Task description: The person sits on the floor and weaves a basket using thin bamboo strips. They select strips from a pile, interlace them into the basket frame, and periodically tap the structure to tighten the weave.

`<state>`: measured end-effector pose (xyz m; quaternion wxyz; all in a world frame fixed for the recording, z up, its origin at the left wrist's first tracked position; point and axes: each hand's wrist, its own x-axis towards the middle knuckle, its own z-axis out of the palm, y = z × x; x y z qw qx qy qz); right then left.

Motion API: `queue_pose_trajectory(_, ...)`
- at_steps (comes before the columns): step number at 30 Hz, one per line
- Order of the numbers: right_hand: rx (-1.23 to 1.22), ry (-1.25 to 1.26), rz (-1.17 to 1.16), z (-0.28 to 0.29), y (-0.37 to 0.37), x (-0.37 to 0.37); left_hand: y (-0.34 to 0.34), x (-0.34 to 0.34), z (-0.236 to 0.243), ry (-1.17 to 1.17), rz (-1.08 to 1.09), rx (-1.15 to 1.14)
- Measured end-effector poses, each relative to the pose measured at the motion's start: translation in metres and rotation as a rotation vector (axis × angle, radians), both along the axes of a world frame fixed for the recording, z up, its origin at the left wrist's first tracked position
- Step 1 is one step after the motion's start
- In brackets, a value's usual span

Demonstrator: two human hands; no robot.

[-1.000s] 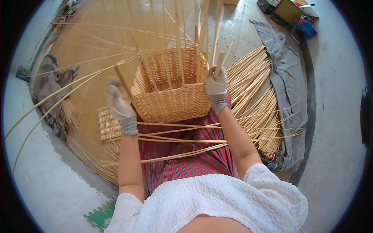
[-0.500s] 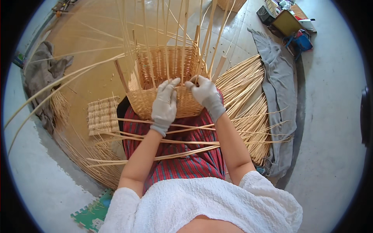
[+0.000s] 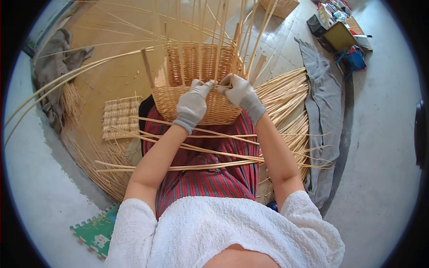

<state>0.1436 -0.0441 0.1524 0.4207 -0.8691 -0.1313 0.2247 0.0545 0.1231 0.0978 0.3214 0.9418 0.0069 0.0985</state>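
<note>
A half-woven wicker basket (image 3: 219, 114) rests on my lap, with tall pale stakes (image 3: 199, 49) rising from its walls and thick wooden posts (image 3: 147, 68) at its corners. My left hand (image 3: 193, 105), in a light grey glove, bends over the near rim, thumb and fingers pressed together. Beside it, my right hand (image 3: 239, 93), gloved alike, pinches at the same rim, fingertips almost meeting the left's. Between them is a thin weaving strand at the foot of a stake; the fingers partly hide it. Several long rods (image 3: 219, 165) lie across the striped red cloth (image 3: 203, 187) on my lap.
Right of me, a big bundle of peeled rods (image 3: 283, 96) lies beside a grey cloth (image 3: 324, 120). Left are a small woven mat (image 3: 119, 117), thin rods and another grey cloth (image 3: 62, 58). Long rods arc leftward from the basket. Another basket (image 3: 282, 6) stands at the back.
The whole view has shifted and turned slightly. My fingertips have come closer together at the near rim, the left thumb now pointing toward the right hand. The basket stays on my lap.
</note>
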Motion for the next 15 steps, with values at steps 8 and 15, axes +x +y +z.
queue_pose_trajectory(8, 0.579, -0.129, -0.132, -0.049, -0.055, -0.112, 0.059, -0.098, 0.007, 0.106, -0.252, 0.424)
queue_pose_trajectory(15, 0.989, 0.255, -0.193, -0.019, -0.003, -0.152, 0.027, -0.084, 0.014, -0.162, -0.254, -0.195)
